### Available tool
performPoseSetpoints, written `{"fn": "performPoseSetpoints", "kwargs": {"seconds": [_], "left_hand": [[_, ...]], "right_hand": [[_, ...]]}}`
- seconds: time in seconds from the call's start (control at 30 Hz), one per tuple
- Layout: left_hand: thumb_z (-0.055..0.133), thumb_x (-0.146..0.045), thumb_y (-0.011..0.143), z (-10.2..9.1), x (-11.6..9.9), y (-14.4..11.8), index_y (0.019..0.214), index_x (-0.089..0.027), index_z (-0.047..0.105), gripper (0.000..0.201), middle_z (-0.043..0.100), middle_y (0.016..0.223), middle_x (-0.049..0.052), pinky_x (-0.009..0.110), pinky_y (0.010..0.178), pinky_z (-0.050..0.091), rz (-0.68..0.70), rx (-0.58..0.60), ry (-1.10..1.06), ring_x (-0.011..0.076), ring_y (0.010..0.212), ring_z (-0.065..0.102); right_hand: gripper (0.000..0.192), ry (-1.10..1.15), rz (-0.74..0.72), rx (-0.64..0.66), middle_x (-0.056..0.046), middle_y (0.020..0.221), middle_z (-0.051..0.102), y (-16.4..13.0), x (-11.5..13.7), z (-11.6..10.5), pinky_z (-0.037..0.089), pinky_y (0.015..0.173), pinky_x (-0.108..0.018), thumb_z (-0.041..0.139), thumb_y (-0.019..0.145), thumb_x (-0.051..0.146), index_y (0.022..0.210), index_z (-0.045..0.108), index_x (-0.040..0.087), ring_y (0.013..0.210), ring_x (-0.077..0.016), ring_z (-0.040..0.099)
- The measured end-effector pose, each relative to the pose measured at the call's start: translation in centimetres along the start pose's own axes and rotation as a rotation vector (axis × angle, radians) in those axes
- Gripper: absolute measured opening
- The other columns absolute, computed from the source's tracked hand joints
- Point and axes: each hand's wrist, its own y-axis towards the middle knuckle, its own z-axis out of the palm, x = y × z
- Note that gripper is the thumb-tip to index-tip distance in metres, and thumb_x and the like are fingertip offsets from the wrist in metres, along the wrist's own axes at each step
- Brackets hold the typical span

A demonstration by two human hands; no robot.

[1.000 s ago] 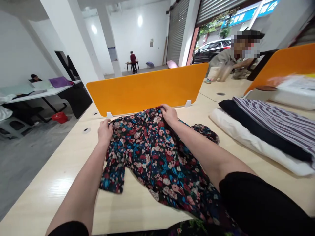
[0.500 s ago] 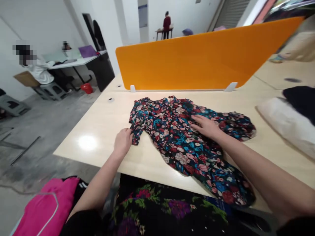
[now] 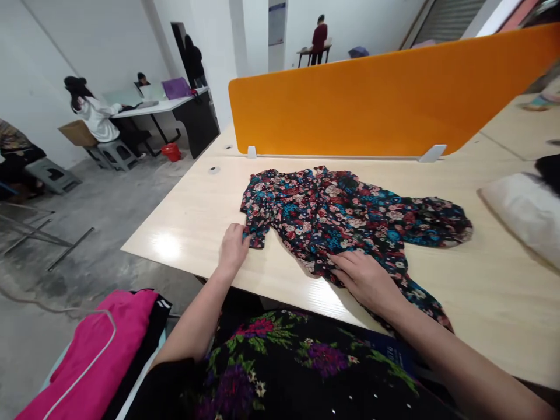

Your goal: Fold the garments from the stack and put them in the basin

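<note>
A dark floral blouse, printed in red, pink, blue and cream, lies spread on a pale wooden table. My left hand is at the cuff of its left-hand sleeve, thumb and fingers closed on the cloth edge. Palm down, my right hand is on the near lower edge of the blouse, its fingers bent together over the fabric; the fingertips are partly hidden. The other sleeve stretches out to the right, and part of the lower blouse passes beneath my right forearm.
An orange divider stands along the table's back. A white bag lies at the right. Below the left table edge is a pink garment. Other people sit or stand in the background, near a red bucket.
My right hand has moved from the middle of the blouse down to its near edge, and its fingers have drawn together. My left hand stays at the cuff. The view has shifted left.
</note>
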Motion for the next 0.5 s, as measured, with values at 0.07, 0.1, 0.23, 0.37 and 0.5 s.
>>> {"fn": "performPoseSetpoints", "kwargs": {"seconds": [0.07, 0.1, 0.23, 0.37, 0.5], "left_hand": [[0.055, -0.024, 0.08, -0.3, 0.4, 0.2, 0.084, -0.019, 0.06, 0.008, 0.063, 0.09, 0.006, 0.034, 0.086, 0.046, -0.09, -0.037, -0.075, 0.0209, 0.092, 0.059], [0.055, -0.028, 0.08, -0.5, 0.6, 0.5, 0.083, -0.019, 0.06, 0.011, 0.064, 0.085, 0.004, 0.034, 0.082, 0.047, -0.145, -0.057, -0.157, 0.0201, 0.087, 0.059], [0.058, -0.041, 0.074, -1.1, 1.1, 2.0, 0.088, -0.018, 0.059, 0.027, 0.062, 0.076, 0.0, 0.029, 0.063, 0.049, -0.381, -0.076, -0.66, 0.0152, 0.067, 0.059], [0.057, -0.042, 0.074, -1.3, 1.7, 3.5, 0.096, -0.017, 0.056, 0.033, 0.055, 0.066, -0.004, 0.024, 0.049, 0.043, -0.54, -0.147, -0.687, 0.0096, 0.048, 0.048], [0.058, -0.037, 0.077, -1.9, 2.4, 3.6, 0.108, -0.016, 0.056, 0.037, 0.061, 0.089, 0.006, 0.035, 0.07, 0.05, -0.438, -0.223, -0.155, 0.0189, 0.074, 0.06]], "right_hand": [[0.031, 0.128, 0.044, -0.002, -0.01, 0.089, 0.067, 0.5, -0.5, -0.5, 0.048, 0.075, -0.035, 0.038, 0.095, 0.03, 0.091, 0.066, 0.02, 0.084, -0.0233, 0.06], [0.032, 0.211, 0.088, -0.008, -0.008, 0.086, 0.067, 0.7, -0.7, -1.0, 0.048, 0.074, -0.034, 0.038, 0.095, 0.033, 0.086, 0.066, 0.021, 0.082, -0.0224, 0.06], [0.039, 0.557, 0.323, -0.083, -0.003, 0.077, 0.065, 1.4, -1.3, -2.6, 0.048, 0.072, -0.032, 0.044, 0.091, 0.049, 0.07, 0.061, 0.021, 0.076, -0.0207, 0.059], [0.039, 0.695, 0.405, -0.111, -0.001, 0.071, 0.062, 1.4, -1.8, -2.7, 0.048, 0.072, -0.033, 0.047, 0.087, 0.05, 0.066, 0.059, 0.02, 0.072, -0.0192, 0.057], [0.023, 0.573, 0.449, -0.209, -0.005, 0.099, 0.068, 1.1, -2.1, -2.3, 0.047, 0.089, -0.038, 0.052, 0.083, 0.038, 0.094, 0.066, 0.022, 0.094, -0.0227, 0.061]]}}
